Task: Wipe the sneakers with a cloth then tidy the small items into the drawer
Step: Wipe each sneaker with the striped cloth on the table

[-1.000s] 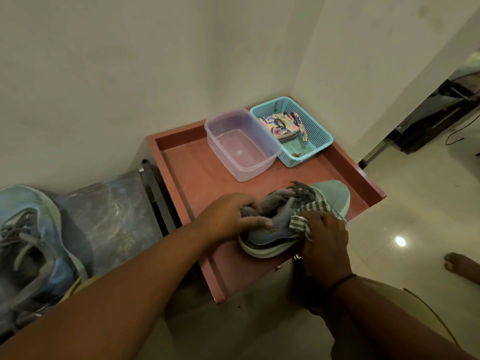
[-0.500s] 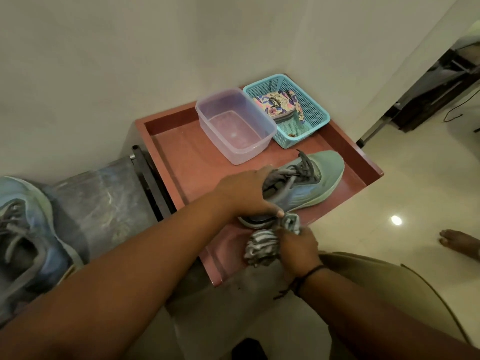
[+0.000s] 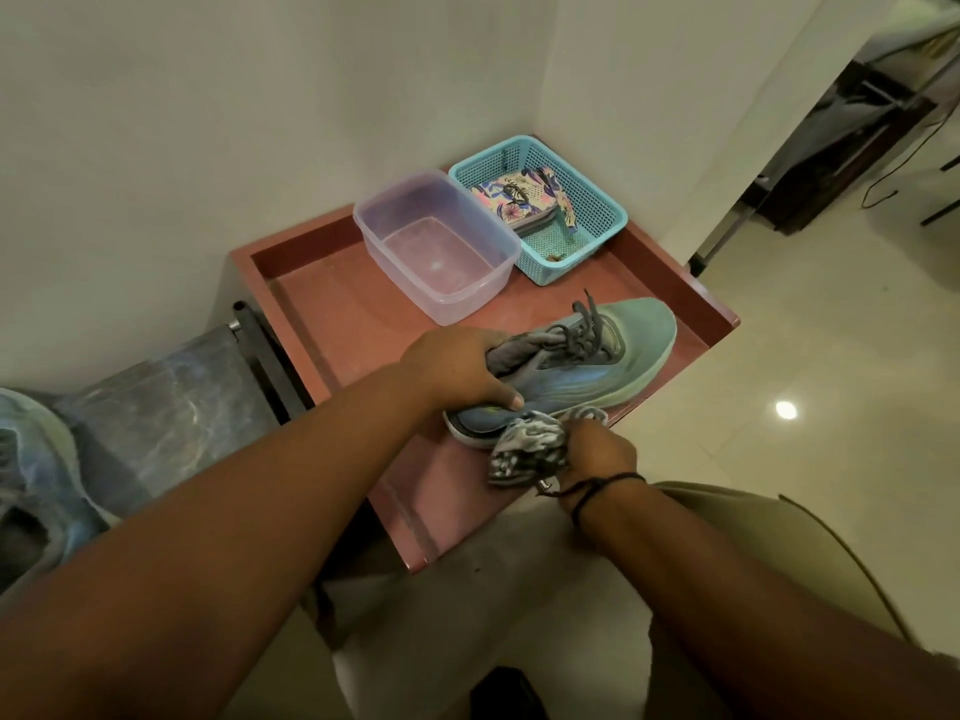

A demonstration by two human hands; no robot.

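A teal and blue sneaker (image 3: 608, 366) with grey laces lies on its side in the open reddish drawer (image 3: 332, 324), toe pointing right. My left hand (image 3: 457, 366) grips its heel collar, thumb along the side. My right hand (image 3: 597, 452) holds a bunched striped grey and white cloth (image 3: 524, 449) against the sneaker's sole edge near the heel. A second sneaker (image 3: 36, 475) of the same colours sits at the far left, partly cut off by the frame.
A clear plastic tub (image 3: 436, 241) and a turquoise mesh basket (image 3: 597, 210) with a patterned pouch (image 3: 519, 197) stand at the drawer's back. A dark marbled surface (image 3: 166, 418) lies left of the drawer. Tiled floor and a doorway lie to the right.
My right hand has slid the cloth from the sneaker's upper near the laces down to the sole edge at the heel. My left hand keeps its hold on the heel.
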